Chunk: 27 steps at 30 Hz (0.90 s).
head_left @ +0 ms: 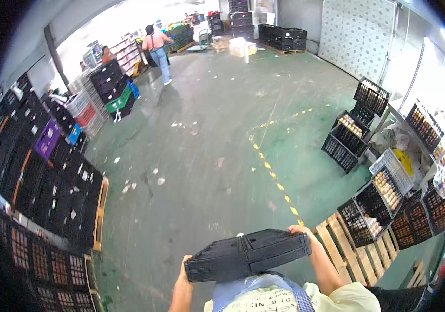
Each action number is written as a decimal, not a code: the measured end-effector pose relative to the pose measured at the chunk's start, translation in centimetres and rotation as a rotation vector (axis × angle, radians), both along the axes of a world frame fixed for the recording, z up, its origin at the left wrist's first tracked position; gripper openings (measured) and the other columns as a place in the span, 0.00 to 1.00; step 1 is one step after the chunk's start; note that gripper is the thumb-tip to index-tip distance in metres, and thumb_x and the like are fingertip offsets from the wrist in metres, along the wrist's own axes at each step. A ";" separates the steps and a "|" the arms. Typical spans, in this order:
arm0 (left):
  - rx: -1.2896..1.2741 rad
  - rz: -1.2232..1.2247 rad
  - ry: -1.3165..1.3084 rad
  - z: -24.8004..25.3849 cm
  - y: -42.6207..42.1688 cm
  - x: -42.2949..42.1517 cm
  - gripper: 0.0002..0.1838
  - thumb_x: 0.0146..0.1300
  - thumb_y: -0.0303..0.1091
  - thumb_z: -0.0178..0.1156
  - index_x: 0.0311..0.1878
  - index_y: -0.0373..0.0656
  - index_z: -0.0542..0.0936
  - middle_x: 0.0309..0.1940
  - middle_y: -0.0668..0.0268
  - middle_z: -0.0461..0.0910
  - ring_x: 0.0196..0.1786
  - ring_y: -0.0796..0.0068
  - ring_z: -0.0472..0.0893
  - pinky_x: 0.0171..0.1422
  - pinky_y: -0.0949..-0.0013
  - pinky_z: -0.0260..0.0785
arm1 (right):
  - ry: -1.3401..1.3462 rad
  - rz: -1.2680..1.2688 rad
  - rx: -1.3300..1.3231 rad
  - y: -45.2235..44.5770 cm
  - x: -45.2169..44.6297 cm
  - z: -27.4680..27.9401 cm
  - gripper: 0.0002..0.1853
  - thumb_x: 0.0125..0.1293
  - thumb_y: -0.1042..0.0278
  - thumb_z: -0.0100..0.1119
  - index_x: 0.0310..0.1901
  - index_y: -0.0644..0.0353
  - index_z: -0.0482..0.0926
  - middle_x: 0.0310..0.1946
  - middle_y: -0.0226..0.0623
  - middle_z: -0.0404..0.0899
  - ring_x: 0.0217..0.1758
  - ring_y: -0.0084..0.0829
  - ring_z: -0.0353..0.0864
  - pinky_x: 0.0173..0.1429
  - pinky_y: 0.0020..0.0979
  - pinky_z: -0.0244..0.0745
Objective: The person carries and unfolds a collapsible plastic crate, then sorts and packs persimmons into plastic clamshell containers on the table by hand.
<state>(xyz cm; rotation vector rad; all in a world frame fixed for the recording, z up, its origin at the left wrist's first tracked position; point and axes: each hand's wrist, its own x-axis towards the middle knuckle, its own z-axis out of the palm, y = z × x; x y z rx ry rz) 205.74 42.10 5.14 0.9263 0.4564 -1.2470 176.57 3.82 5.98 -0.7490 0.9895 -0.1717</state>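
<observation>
A black plastic crate (248, 255), apparently folded flat, is held level against my front at waist height. My left hand (185, 268) grips its left end, fingers closed on the edge. At the far right corner, my right hand (300, 229) is closed round the rim. The undersides of both hands are hidden by the crate and my arms. Just right of my right arm lies a wooden pallet (335, 244) with an open black crate (357, 218) standing on it.
Tall stacks of black crates (30, 171) line the left side. Crates of packed goods (387, 190) stand by a bench on the right. Yellow-black floor tape (274, 177) crosses the green floor. A person (157, 49) walks far back; other people are behind.
</observation>
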 end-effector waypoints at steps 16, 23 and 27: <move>0.007 -0.501 -0.018 1.3 -57.0 26.6 0.28 0.52 0.54 0.49 0.41 0.36 0.80 0.37 0.52 0.82 0.36 0.53 0.82 0.41 0.52 0.76 | -0.078 -0.458 0.054 -40.5 12.5 1.1 0.15 0.50 0.67 0.64 0.41 0.57 0.79 0.36 0.34 0.80 0.41 0.28 0.79 0.45 0.30 0.74; 0.049 -0.420 -0.058 2.8 -75.9 31.5 0.30 0.52 0.55 0.49 0.43 0.37 0.80 0.40 0.52 0.82 0.38 0.51 0.82 0.43 0.51 0.76 | -0.142 -0.262 -0.072 -67.1 21.8 -4.2 0.05 0.55 0.69 0.61 0.33 0.58 0.81 0.34 0.29 0.80 0.37 0.21 0.78 0.43 0.26 0.72; 0.036 -0.380 -0.080 3.5 -88.0 34.5 0.30 0.52 0.56 0.49 0.43 0.37 0.80 0.41 0.52 0.82 0.38 0.51 0.82 0.44 0.51 0.76 | -0.286 -0.199 -0.092 -81.2 27.5 -4.2 0.05 0.56 0.71 0.59 0.33 0.60 0.81 0.37 0.29 0.81 0.40 0.21 0.77 0.46 0.25 0.71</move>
